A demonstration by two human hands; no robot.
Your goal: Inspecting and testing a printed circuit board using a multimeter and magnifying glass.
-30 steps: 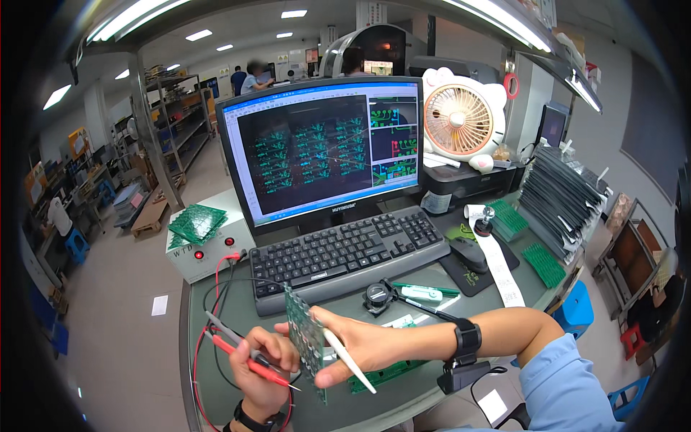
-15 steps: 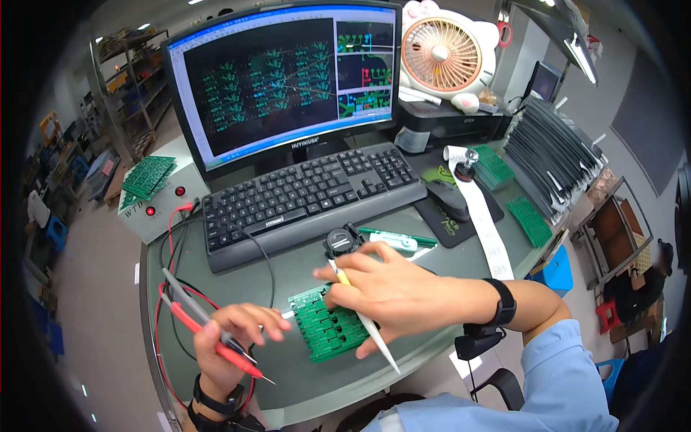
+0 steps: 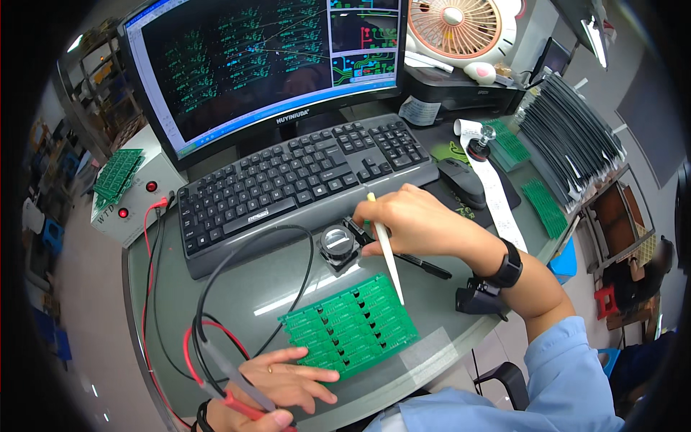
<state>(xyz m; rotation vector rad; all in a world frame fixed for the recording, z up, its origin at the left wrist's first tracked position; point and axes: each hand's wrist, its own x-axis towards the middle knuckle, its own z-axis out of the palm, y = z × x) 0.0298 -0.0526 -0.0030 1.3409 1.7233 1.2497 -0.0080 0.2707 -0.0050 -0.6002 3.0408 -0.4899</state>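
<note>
A green circuit board panel with rows of small black parts lies on the desk in front of me. My left hand has its fingers stretched to the panel's near left edge, while a red test probe and a grey one rest in its grip by the thumb. Beyond the panel's far edge, my right hand pinches a white tapered pen-like stick with a yellow end, its thin tip pointing down by the panel's right side. A round black magnifier sits left of that hand, and a black pen lies below it.
A black keyboard and a monitor stand behind. Left is a white box with probe cables; looping black cable crosses the desk. Rightward are a mouse, a paper strip and more green boards.
My right hand has moved off the panel, up toward the magnifier. My left hand has come down to the panel's near edge with the probes. More of the panel shows.
</note>
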